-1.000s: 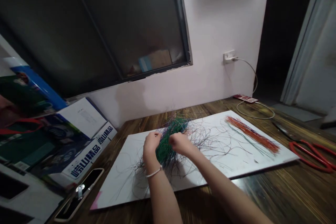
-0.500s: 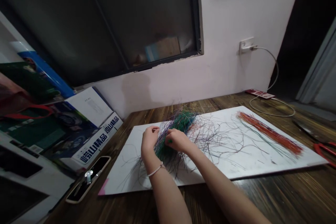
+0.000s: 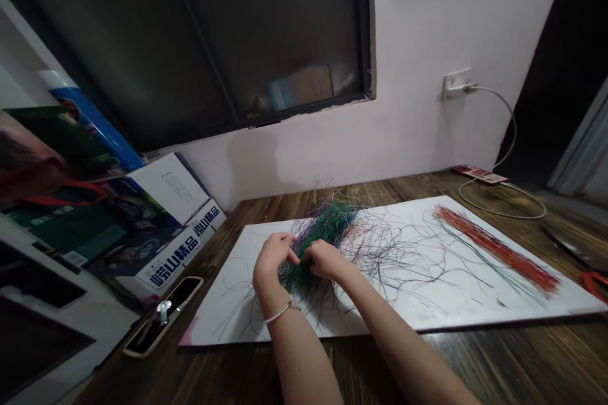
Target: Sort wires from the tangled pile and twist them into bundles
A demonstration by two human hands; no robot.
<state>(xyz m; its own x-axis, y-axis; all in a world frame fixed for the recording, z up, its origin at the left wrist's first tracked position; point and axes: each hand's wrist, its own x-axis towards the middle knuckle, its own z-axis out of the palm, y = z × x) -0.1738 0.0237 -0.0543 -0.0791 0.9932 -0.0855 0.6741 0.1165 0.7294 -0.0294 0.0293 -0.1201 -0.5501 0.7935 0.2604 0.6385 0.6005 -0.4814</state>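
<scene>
A tangled bundle of thin strands (image 3: 327, 224), mostly green with purple and blue ones, lies across a white board (image 3: 228, 323). At its left side is my left hand (image 3: 274, 256), with a beaded bracelet on the wrist; its thumb and fingers are apart, touching the edge of the bundle. My right hand (image 3: 327, 259) is closed, fingers curled into the green strands at the bundle's near right side. Its fingertips are partly hidden. Loose dark strands (image 3: 394, 253) spread over the board to the right. Further right lies a neat bundle of orange-red strands (image 3: 498, 247).
Black scissors with red handles (image 3: 591, 281) lie at the right table edge. A phone (image 3: 164, 316) with a small shiny object on it is left of the board. Boxes (image 3: 175, 256) stand at the left. A white cable (image 3: 513, 133) runs from the wall socket (image 3: 458, 83).
The view has shifted slightly. My left thumb and fingers have spread apart. My right hand has moved a little within the green strands.
</scene>
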